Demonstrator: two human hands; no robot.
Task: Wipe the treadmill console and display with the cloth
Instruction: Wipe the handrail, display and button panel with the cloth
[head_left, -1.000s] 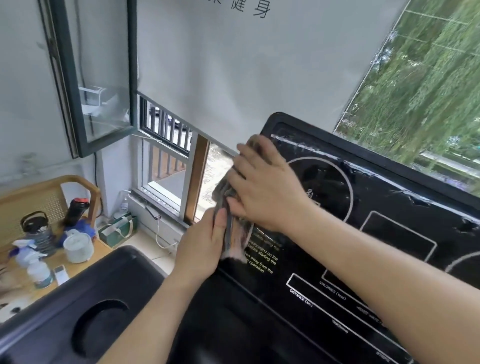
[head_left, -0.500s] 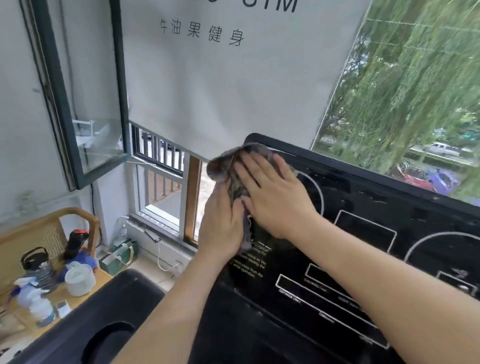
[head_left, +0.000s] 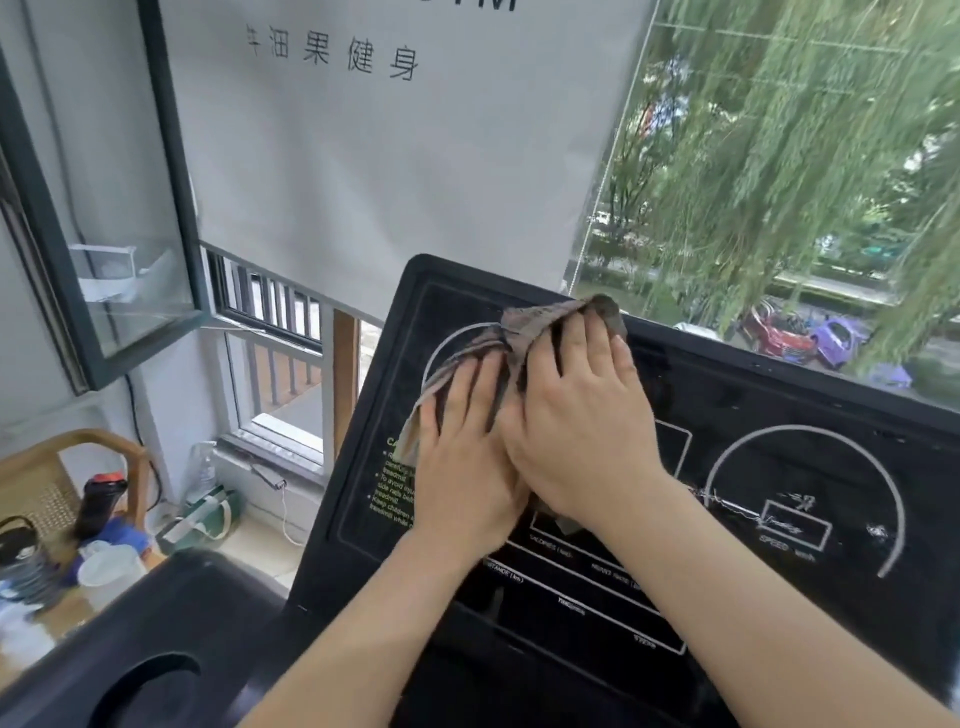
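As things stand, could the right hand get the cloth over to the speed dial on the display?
Probably yes: the right hand presses the cloth left of the speed dial, with only bare display between.

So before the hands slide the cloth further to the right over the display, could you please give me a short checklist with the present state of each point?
1. Cloth lies flat between palms and display: ok.
2. Left hand presses on the cloth: ok.
3. Right hand presses on the cloth: ok, it overlaps the left one.
4. Path to the right over the treadmill display is free of objects: ok.
5. Right dial area with the SPEED box is clean: not ok, whitish smears show there.
6. Cloth is damp enough: cannot tell.
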